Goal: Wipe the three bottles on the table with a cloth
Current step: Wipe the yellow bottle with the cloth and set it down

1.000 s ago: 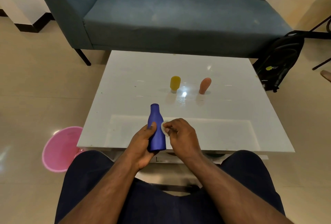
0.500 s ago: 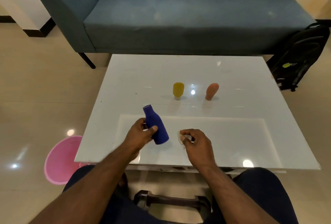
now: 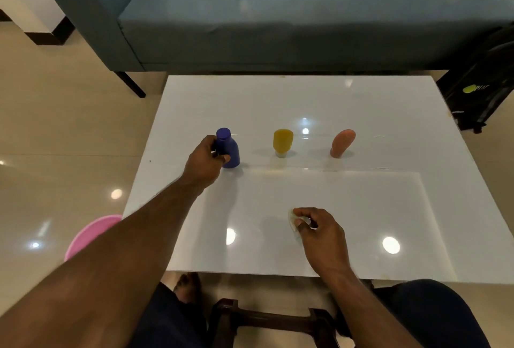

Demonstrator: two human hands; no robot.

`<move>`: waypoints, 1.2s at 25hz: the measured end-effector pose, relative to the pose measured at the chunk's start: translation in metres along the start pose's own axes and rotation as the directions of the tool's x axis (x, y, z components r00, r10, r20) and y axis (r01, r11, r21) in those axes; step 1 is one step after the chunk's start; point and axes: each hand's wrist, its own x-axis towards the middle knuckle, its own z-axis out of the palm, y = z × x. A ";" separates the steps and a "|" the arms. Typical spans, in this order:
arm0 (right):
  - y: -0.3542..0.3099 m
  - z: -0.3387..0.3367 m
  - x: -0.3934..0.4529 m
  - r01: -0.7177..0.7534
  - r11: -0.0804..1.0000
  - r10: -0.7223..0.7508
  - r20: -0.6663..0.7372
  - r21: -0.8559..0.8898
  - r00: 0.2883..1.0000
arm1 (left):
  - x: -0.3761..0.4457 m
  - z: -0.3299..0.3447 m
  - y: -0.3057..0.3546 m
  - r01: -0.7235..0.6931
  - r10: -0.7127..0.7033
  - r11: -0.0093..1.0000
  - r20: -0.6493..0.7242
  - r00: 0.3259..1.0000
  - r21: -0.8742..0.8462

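Standing the blue bottle [image 3: 229, 150] upright at ten o'clock on the table [image 3: 361, 103], my left hand [image 3: 204, 162] curls round its side with the base seemingly down; my right hand [image 3: 319, 232] pinches the small pale cloth [image 3: 293, 221] near six o'clock, low over the glossy top; I judge this bottle done and the yellow bottle [image 3: 283, 140] at twelve next, with the peach bottle [image 3: 342, 142] at two after it; that calls for letting go and reaching right; all three look capped, contents hidden; a pink tub [image 3: 89, 233] sits at eight, its inside out of view.
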 end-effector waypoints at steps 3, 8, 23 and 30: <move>0.003 0.004 0.004 -0.013 1.000 0.013 0.024 0.004 1.000 | 0.016 0.002 0.002 -0.024 0.025 0.998 -0.010 1.000 0.060; 0.007 0.006 0.007 -0.039 0.999 0.039 0.024 0.015 0.999 | 0.033 0.002 -0.003 -0.028 0.028 0.999 -0.003 1.000 0.047; 0.009 0.010 0.009 -0.058 0.998 0.058 0.038 0.007 0.998 | 0.047 0.000 -0.009 -0.052 0.047 0.992 0.044 0.998 0.116; 0.008 0.010 0.009 -0.061 0.998 0.060 0.036 0.028 0.998 | 0.051 -0.001 -0.007 -0.025 0.017 0.993 0.077 0.997 0.116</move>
